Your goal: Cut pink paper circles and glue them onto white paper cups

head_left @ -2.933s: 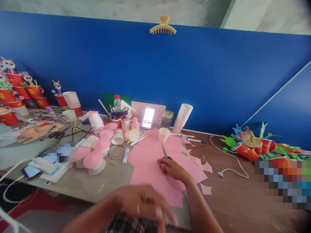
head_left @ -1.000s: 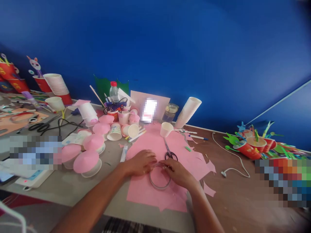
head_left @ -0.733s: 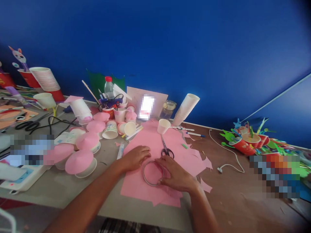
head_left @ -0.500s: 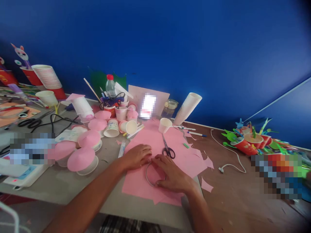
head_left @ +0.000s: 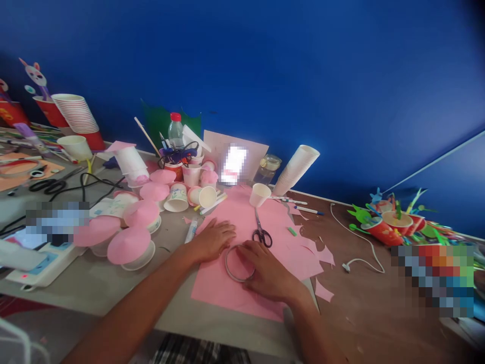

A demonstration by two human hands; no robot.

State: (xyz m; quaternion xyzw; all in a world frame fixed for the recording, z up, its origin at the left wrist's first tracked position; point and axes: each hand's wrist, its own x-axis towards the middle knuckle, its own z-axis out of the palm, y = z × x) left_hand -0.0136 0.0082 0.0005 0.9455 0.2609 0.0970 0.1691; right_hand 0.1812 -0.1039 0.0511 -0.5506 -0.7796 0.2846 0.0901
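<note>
A large pink paper sheet [head_left: 222, 290] lies on the table in front of me. On it rests a clear round ring [head_left: 230, 268], like a roll of tape or a lid. My left hand [head_left: 212, 238] lies flat on the paper just left of the ring, fingers stretched out. My right hand [head_left: 265, 269] presses down on the ring's right side, fingers spread over its rim. Black-handled scissors [head_left: 261, 232] lie on the paper just beyond my right hand.
Pink-topped cups [head_left: 129, 245] and paper cups [head_left: 177, 198] crowd the left. A single white cup [head_left: 260, 194] and a leaning cup stack [head_left: 296, 169] stand behind the paper. A white cable [head_left: 359, 255] and red craft cups [head_left: 394, 225] sit at the right. Pink scraps [head_left: 323, 292] lie nearby.
The ring, earlier left of the paper, now lies on the pink sheet under my hands. My right hand slid it slightly left and settled over it; my left hand stays flat beside it.
</note>
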